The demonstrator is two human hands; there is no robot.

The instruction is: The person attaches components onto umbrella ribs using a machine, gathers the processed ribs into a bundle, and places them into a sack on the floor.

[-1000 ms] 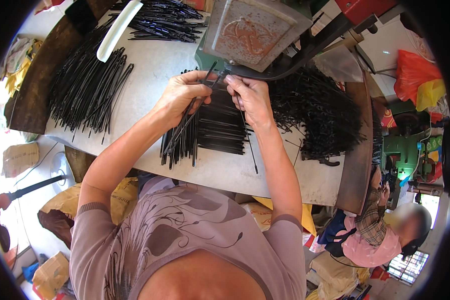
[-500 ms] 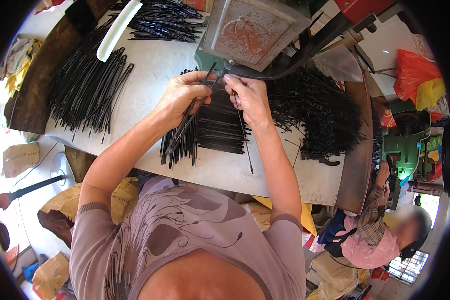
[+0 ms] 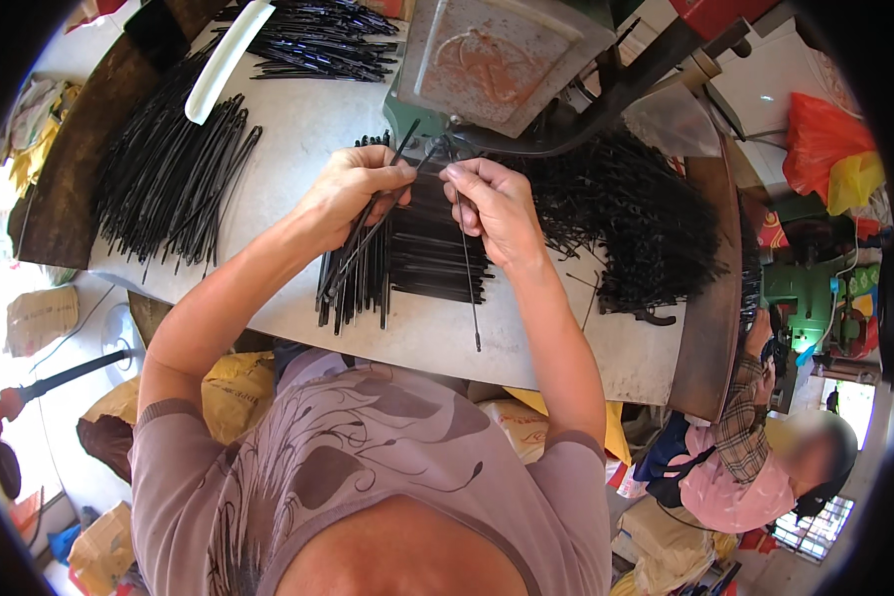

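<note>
My left hand (image 3: pixel 353 194) is closed around a few thin black rods (image 3: pixel 404 142) that look like umbrella ribs; they slant up toward the machine. Facing it, my right hand (image 3: pixel 505 209) pinches one thin black rod (image 3: pixel 471 288), whose lower end hangs over the table toward me. The rods' upper ends meet between my fingertips, just below the green-bodied press machine (image 3: pixel 507 60); whether they are joined there I cannot make out. Under my hands lie an upright bundle of black rods (image 3: pixel 358 293) and a crosswise stack of rods (image 3: pixel 437 263).
A large rod pile (image 3: pixel 169 179) with a white curved strip (image 3: pixel 226 65) lies left, another pile (image 3: pixel 323 40) at the back. A tangled black heap (image 3: pixel 656 219) sits right, beside the table's brown raised edge (image 3: pixel 707 328). A co-worker (image 3: pixel 740 467) sits far right by a green machine (image 3: pixel 800 298).
Both hands have drawn back slightly from the machine toward me. The rod in my right hand has swung a little left, its lower end nearer me.
</note>
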